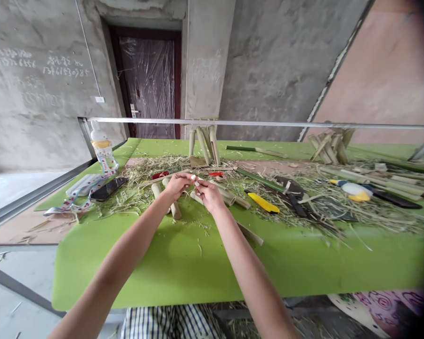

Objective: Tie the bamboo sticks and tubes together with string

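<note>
Both arms stretch out over a green-covered table (162, 263). My left hand (178, 183) and my right hand (207, 193) meet above it, fingers pinched together on a small white thing (194, 179) between the fingertips; I cannot make out what it is. Short cut bamboo sections (169, 200) lie on the cover just under and beside the hands, among thin bamboo shavings (141, 188).
A yellow-handled tool (263, 202), dark blades (297, 197) and long bamboo strips (374, 181) lie to the right. Upright bamboo pieces (203, 143) stand at the back. A phone (108, 188) and a bottle (104, 153) sit at the left. A metal rail (268, 124) crosses behind.
</note>
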Demonstrator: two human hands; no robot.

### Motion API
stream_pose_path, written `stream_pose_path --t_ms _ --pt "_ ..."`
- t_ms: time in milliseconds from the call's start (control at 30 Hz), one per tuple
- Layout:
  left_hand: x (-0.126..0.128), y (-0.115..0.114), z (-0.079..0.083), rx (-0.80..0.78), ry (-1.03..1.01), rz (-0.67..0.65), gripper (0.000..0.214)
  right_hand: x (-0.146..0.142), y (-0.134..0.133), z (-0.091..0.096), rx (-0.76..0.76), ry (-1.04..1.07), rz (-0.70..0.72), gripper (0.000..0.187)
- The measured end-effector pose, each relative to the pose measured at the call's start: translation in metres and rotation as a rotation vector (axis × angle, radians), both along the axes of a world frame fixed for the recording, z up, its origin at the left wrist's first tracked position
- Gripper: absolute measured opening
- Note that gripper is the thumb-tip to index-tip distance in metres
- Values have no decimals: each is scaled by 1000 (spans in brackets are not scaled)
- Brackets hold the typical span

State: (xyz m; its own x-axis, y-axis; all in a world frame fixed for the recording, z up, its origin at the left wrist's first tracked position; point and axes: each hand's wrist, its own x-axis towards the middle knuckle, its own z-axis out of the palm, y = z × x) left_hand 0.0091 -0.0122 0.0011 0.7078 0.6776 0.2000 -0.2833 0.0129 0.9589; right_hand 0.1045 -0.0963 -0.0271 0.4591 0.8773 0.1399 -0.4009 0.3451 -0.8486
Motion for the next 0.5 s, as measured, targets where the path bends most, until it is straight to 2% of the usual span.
stream_pose_path --t_ms 500 --pt "2 -7 4 -50 3 68 6 0 1 0 18 -1 1 17"
